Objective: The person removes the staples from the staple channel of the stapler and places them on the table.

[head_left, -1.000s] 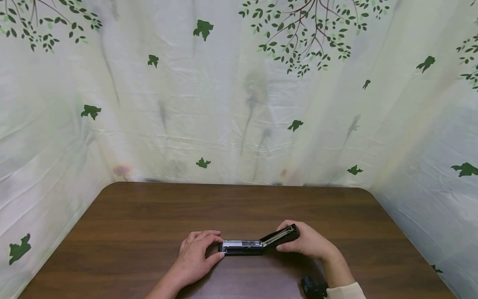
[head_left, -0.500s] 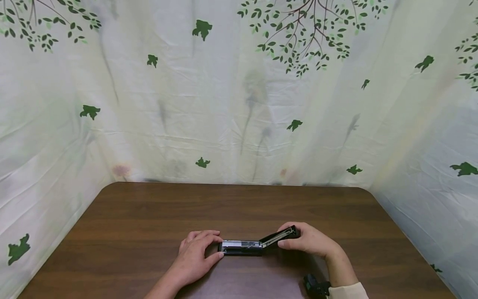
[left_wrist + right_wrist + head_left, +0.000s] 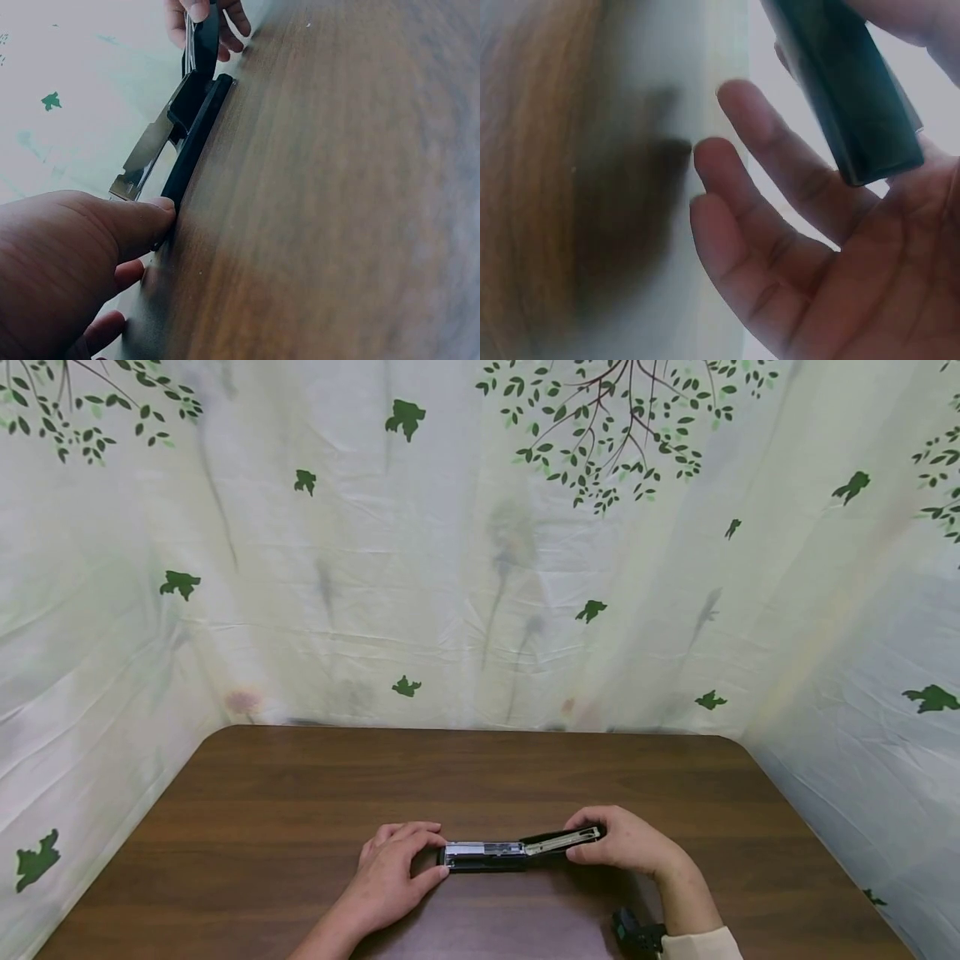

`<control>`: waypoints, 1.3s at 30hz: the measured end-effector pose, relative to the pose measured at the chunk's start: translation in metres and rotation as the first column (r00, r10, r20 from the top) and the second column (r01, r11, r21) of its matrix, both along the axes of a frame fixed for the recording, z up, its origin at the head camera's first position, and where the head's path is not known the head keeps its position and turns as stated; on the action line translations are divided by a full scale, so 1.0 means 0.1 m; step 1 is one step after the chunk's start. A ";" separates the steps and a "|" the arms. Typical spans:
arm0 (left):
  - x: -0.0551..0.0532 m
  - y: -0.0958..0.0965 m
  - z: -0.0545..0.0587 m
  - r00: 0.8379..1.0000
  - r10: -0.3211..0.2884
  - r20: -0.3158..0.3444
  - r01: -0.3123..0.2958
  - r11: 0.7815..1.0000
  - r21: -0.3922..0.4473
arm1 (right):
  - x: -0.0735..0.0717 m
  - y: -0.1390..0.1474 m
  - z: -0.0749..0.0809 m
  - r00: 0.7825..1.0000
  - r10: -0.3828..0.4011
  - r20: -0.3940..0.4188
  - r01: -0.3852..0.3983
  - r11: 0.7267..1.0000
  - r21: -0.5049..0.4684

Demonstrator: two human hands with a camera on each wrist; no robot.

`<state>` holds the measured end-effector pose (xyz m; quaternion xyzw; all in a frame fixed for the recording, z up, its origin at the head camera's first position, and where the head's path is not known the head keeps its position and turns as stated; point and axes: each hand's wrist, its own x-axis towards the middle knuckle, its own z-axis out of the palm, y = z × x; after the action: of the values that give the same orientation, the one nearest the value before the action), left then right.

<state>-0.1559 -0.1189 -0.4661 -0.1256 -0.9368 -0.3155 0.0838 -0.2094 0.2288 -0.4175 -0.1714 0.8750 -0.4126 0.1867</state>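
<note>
Opened stapler held between two hands; clock directions in the head view are taken with twelve at the far edge of the worktop [image 3: 375, 777]. The stapler [image 3: 483, 858] is seen below the centre of the view, toward six o'clock, its metal-lined body lying lengthwise from nine to three. The upper arm [image 3: 562, 841] is swung out from the body and pointed just above three o'clock. At the nine-o'clock end, the body is pinched by the left hand [image 3: 388, 877]: the index finger is placed on the far corner and the thumb on the near one, with the forearm angled away between seven and eight. In the left wrist view, the thumb tip is seen pressed against the black base. At three o'clock, the free end of the upper arm is gripped by the right hand [image 3: 633, 843], the forearm being directed toward five and ended by a pale sleeve [image 3: 701, 945]. In the right wrist view, three fingers [image 3: 757, 120] are seen loosely curved toward ten or eleven, apart from one another. A black device [image 3: 637, 933] is seen beside the right wrist.
</note>
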 end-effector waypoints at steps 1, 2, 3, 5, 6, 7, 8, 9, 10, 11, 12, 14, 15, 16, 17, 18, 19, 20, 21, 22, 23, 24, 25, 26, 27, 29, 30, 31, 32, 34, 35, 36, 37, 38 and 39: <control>0.00 0.00 0.00 1.000 0.001 0.003 -0.001 1.000 0.000 | 0.00 0.00 0.01 1.000 -0.006 -0.009 0.006 1.000 0.008; 0.00 0.00 0.00 1.000 0.001 0.006 -0.001 1.000 0.001 | 0.00 -0.01 0.01 1.000 -0.012 -0.016 0.013 1.000 0.018; -0.01 0.00 0.00 1.000 0.001 0.010 -0.001 1.000 0.000 | 0.00 -0.02 0.02 1.000 -0.017 -0.023 0.018 1.000 0.024; -0.01 0.00 0.00 1.000 0.002 0.019 -0.002 1.000 0.000 | 0.01 -0.03 0.04 0.999 -0.024 -0.049 0.026 0.998 0.051; -0.01 -0.01 0.00 1.000 0.002 0.022 -0.002 1.000 0.001 | 0.01 -0.04 0.05 0.998 -0.026 -0.065 0.031 0.997 0.066; -0.02 -0.01 0.00 1.000 0.003 0.024 -0.003 1.000 0.001 | 0.02 -0.05 0.06 0.996 -0.031 -0.079 0.037 0.996 0.078; -0.02 0.00 0.00 1.000 0.002 0.023 -0.002 1.000 0.001 | 0.02 -0.07 0.07 0.995 -0.037 -0.093 0.045 0.995 0.090; -0.02 0.00 0.00 1.000 0.002 0.023 -0.002 1.000 0.001 | 0.03 -0.08 0.09 0.993 -0.044 -0.111 0.055 0.993 0.102; -0.01 0.00 0.00 1.000 0.002 0.023 -0.002 1.000 0.001 | 0.04 -0.10 0.10 0.990 -0.051 -0.133 0.067 0.991 0.116; -0.01 0.00 0.00 1.000 0.001 0.017 -0.001 1.000 0.002 | 0.04 -0.12 0.12 0.987 -0.059 -0.152 0.078 0.990 0.122; -0.01 0.00 0.00 1.000 0.000 0.015 0.000 1.000 0.003 | 0.05 -0.15 0.13 0.983 -0.070 -0.170 0.092 0.988 0.125; 0.00 0.00 0.00 1.000 -0.001 0.010 0.001 1.000 0.005 | 0.07 -0.20 0.16 0.972 -0.092 -0.215 0.122 0.984 0.130; 0.00 0.00 0.00 1.000 -0.001 0.011 0.001 1.000 0.008 | 0.08 -0.23 0.17 0.965 -0.103 -0.241 0.139 0.981 0.136; 0.00 0.00 0.00 1.000 -0.001 0.007 0.001 1.000 0.008 | 0.08 -0.27 0.18 0.957 -0.115 -0.267 0.157 0.978 0.140; 0.00 0.00 0.00 1.000 -0.002 0.004 0.002 1.000 0.007 | 0.09 -0.31 0.18 0.948 -0.128 -0.290 0.176 0.974 0.145; 0.00 0.00 0.00 1.000 0.001 0.010 -0.001 1.000 0.006 | 0.10 -0.34 0.19 0.939 -0.140 -0.315 0.196 0.969 0.151; 0.00 0.00 0.00 1.000 0.002 0.012 -0.002 1.000 0.005 | 0.11 -0.38 0.19 0.928 -0.154 -0.340 0.217 0.964 0.156; 0.00 0.00 0.00 1.000 0.002 0.012 -0.002 1.000 0.003 | 0.12 -0.42 0.19 0.918 -0.164 -0.362 0.234 0.959 0.160; 0.00 0.00 0.00 1.000 0.002 0.016 -0.002 1.000 0.003 | 0.13 -0.46 0.19 0.906 -0.173 -0.387 0.251 0.954 0.161; 0.00 0.00 0.01 1.000 0.003 0.016 -0.003 1.000 0.002 | 0.14 -0.50 0.19 0.895 -0.180 -0.409 0.264 0.952 0.157; 0.00 0.00 0.01 1.000 0.004 0.020 -0.004 1.000 0.002 | 0.15 -0.53 0.19 0.884 -0.182 -0.430 0.270 0.950 0.154; 0.00 0.00 0.01 1.000 0.004 0.021 -0.004 1.000 0.003 | 0.17 -0.57 0.20 0.874 -0.183 -0.451 0.276 0.949 0.150; 0.00 0.00 0.01 1.000 0.003 0.018 -0.003 1.000 0.004 | 0.18 -0.61 0.20 0.866 -0.182 -0.465 0.277 0.950 0.144; 0.00 0.00 0.01 1.000 0.002 0.015 -0.002 1.000 0.003 | 0.19 -0.64 0.20 0.863 -0.174 -0.475 0.267 0.954 0.135; 0.00 0.00 0.01 1.000 0.002 0.012 -0.002 1.000 0.003 | 0.21 -0.68 0.20 0.860 -0.165 -0.483 0.255 0.959 0.126; 0.00 0.00 0.01 1.000 0.000 0.010 0.000 1.000 0.004 | 0.24 -0.75 0.20 0.869 -0.146 -0.474 0.222 0.969 0.108; 0.01 0.00 0.01 1.000 -0.002 0.007 0.002 1.000 0.005 | 0.25 -0.79 0.19 0.876 -0.140 -0.462 0.206 0.974 0.097; 0.01 0.00 0.01 1.000 -0.001 0.009 0.001 1.000 0.005 | 0.27 -0.82 0.18 0.884 -0.132 -0.448 0.190 0.978 0.087; 0.00 0.00 0.01 1.000 -0.001 0.009 0.001 1.000 0.005 | 0.28 -0.85 0.17 0.893 -0.124 -0.432 0.175 0.981 0.081; 0.01 0.00 0.02 1.000 -0.001 0.010 0.001 1.000 0.005 | 0.30 -0.92 0.14 0.908 -0.119 -0.401 0.163 0.984 0.077; 0.00 0.00 0.02 1.000 -0.001 0.008 0.001 1.000 0.006 | 0.31 -0.95 0.12 0.914 -0.118 -0.388 0.161 0.984 0.079; 0.00 0.00 0.02 1.000 -0.002 0.004 0.002 1.000 0.005 | 0.32 -0.98 0.10 0.915 -0.121 -0.384 0.164 0.983 0.083; 0.00 0.00 0.01 1.000 0.000 0.005 0.000 1.000 0.003 | 0.33 -1.00 0.09 0.917 -0.121 -0.381 0.167 0.982 0.090; 0.00 0.00 0.01 1.000 0.001 0.007 -0.001 1.000 0.002 | 0.34 -1.03 0.07 0.917 -0.124 -0.378 0.172 0.980 0.096; 0.00 0.00 0.01 1.000 0.002 0.006 -0.002 1.000 0.001 | 0.34 -1.05 0.05 0.915 -0.127 -0.382 0.179 0.978 0.103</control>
<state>-0.1562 -0.1187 -0.4651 -0.1235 -0.9370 -0.3164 0.0812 -0.1754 0.1240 -0.4121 -0.1643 0.9312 -0.3253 -0.0047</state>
